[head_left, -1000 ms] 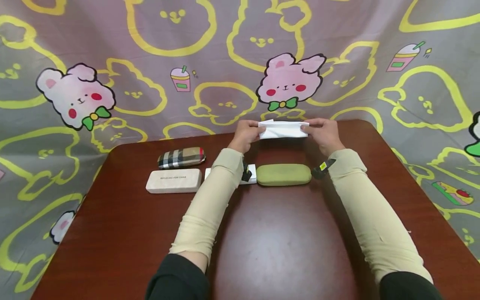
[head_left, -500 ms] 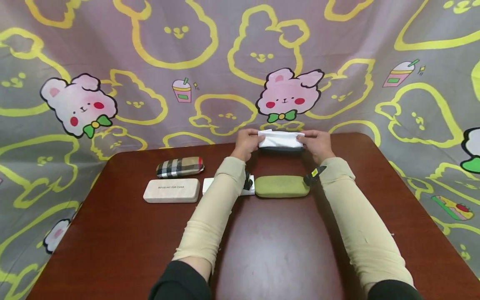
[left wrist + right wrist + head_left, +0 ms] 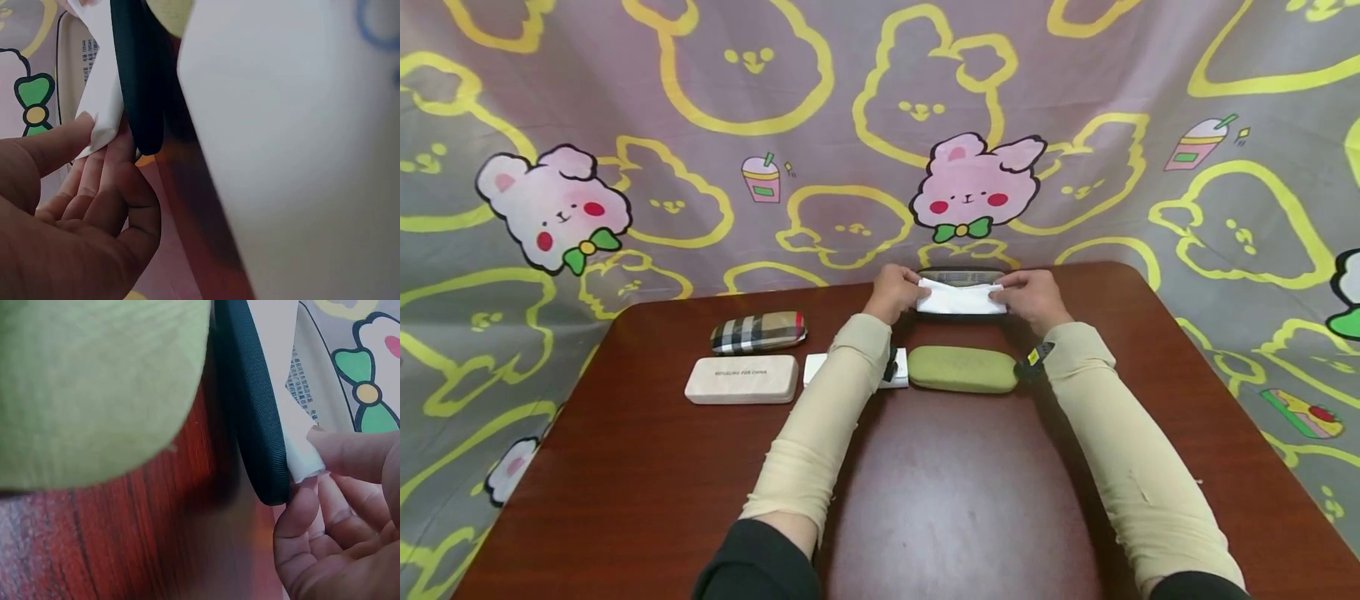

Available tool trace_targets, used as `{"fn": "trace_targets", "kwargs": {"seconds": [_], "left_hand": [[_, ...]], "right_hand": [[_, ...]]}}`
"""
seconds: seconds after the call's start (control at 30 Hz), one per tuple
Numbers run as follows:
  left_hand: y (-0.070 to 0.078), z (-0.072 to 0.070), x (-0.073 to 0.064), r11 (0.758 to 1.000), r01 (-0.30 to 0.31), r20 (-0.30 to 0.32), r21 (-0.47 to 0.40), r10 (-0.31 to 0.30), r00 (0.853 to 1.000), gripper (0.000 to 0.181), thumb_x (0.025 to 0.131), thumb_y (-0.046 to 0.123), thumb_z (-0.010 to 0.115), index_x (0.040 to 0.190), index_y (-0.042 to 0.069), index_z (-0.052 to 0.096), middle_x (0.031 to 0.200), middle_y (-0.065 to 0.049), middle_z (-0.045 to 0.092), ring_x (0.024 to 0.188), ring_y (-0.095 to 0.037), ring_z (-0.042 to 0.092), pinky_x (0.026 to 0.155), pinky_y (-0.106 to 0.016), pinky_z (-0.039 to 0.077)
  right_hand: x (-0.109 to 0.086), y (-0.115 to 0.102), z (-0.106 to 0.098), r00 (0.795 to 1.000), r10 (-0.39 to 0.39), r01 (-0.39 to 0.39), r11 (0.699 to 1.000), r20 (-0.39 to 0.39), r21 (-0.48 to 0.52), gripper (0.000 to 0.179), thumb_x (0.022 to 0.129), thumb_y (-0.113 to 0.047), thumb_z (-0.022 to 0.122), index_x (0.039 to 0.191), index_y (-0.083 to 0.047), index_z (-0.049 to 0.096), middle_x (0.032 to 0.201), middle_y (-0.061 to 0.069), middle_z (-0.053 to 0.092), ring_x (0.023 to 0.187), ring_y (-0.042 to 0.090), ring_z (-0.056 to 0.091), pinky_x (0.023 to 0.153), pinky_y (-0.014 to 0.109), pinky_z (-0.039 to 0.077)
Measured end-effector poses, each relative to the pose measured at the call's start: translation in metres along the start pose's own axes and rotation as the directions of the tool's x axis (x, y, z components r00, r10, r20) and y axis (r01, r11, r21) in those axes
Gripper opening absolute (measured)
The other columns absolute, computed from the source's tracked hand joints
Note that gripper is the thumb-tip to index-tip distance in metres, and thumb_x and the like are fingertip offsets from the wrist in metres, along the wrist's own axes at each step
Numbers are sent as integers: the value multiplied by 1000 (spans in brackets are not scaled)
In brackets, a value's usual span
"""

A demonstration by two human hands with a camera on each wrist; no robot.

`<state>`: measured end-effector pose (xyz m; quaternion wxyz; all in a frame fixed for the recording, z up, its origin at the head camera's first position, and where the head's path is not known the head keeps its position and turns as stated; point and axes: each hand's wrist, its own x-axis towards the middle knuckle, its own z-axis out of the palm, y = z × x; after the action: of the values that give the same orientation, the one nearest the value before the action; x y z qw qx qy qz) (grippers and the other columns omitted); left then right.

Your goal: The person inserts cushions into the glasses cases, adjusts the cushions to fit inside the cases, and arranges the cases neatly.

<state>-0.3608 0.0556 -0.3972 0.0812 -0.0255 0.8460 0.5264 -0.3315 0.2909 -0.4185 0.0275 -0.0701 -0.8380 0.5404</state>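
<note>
A folded white cloth (image 3: 961, 300) lies across an open dark green glasses case (image 3: 255, 406) at the back of the table. Printed text shows on the inside of its raised lid (image 3: 957, 277). My left hand (image 3: 892, 293) pinches the cloth's left end, thumb on top and fingers beneath, in the left wrist view. At the other end my right hand (image 3: 1036, 297) pinches it, thumb tip on the cloth and fingers against the case's end. Whether anything lies under the cloth is hidden.
Nearer me lie an olive green glasses case (image 3: 962, 369) and a white case (image 3: 817, 370), partly behind my left forearm. To the left are a cream case (image 3: 742, 381) with lettering and a plaid case (image 3: 758, 332). A patterned curtain (image 3: 842, 100) hangs behind the table (image 3: 625, 467).
Both hands have lowered the white cloth towards me into the dark case. Its lid interior, hidden before, now shows behind the cloth. The view tilted up earlier on.
</note>
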Motion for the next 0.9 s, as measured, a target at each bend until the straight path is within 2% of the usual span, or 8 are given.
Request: {"fn": "trace_targets", "kwargs": {"seconds": [0.2, 0.3, 0.4, 0.5, 0.6, 0.73, 0.8, 0.9], "left_hand": [[3, -2, -1, 984, -4, 15, 176, 2, 1000, 17, 82, 4, 82, 96, -5, 76, 63, -6, 63, 69, -30, 69, 51, -28, 46], [4, -3, -2, 978, -17, 24, 209, 12, 1000, 17, 82, 4, 82, 96, -4, 77, 63, -7, 67, 74, -31, 71, 51, -26, 44], [4, -4, -3, 975, -14, 19, 220, 10, 1000, 11, 82, 4, 82, 90, -3, 78, 64, -7, 68, 69, -27, 68, 52, -25, 45], [4, -5, -5, 973, -8, 13, 232, 5, 1000, 6, 83, 4, 80, 83, -2, 79, 64, -8, 69, 63, -22, 65, 52, -25, 45], [5, -5, -6, 977, 5, 13, 213, -8, 1000, 10, 86, 4, 74, 79, -3, 76, 68, -11, 71, 61, -22, 66, 53, -27, 47], [6, -7, -7, 987, 44, 18, 152, -47, 999, 17, 93, 4, 62, 83, -6, 72, 73, -15, 72, 64, -24, 69, 59, -34, 54], [5, -9, -8, 991, 65, 8, 117, -66, 998, 19, 95, 6, 59, 86, -6, 71, 74, -15, 71, 66, -25, 70, 65, -38, 57], [3, -9, -8, 994, 103, -10, 42, -103, 995, 21, 97, 11, 58, 95, -7, 69, 79, -18, 72, 74, -29, 73, 74, -42, 59]], "right_hand": [[-7, -6, 0, 1000, -12, 13, 981, 8, -194, 27, 86, -16, 80, 105, 3, 75, 91, 13, 70, 70, 19, 60, 60, 31, 50], [-10, -9, -2, 999, -31, 34, 961, 15, -275, 27, 87, -18, 79, 104, 3, 76, 99, 17, 70, 81, 26, 61, 66, 35, 50], [-14, -12, -5, 999, -42, 48, 943, 24, -330, 27, 89, -18, 77, 105, 4, 76, 104, 19, 70, 90, 31, 61, 72, 39, 51], [-18, -13, -8, 998, -63, 65, 927, 16, -369, 26, 89, -18, 75, 103, 4, 77, 100, 18, 72, 90, 32, 62, 71, 39, 52], [-21, -14, -12, 997, -77, 61, 932, -30, -357, 23, 89, -18, 73, 98, 3, 79, 86, 14, 73, 79, 29, 65, 63, 35, 52], [-23, -12, -15, 997, -17, -6, 959, -77, -282, 22, 90, -17, 68, 95, 2, 78, 72, 8, 71, 65, 20, 65, 56, 31, 50], [-23, -10, -16, 997, 26, -44, 969, -74, -244, 26, 93, -22, 66, 100, 1, 77, 74, 7, 72, 65, 18, 65, 56, 31, 50], [-22, -6, -18, 997, 78, -81, 981, -22, -175, 43, 101, -36, 58, 119, 1, 69, 90, 12, 73, 74, 18, 68, 62, 31, 54]]}}
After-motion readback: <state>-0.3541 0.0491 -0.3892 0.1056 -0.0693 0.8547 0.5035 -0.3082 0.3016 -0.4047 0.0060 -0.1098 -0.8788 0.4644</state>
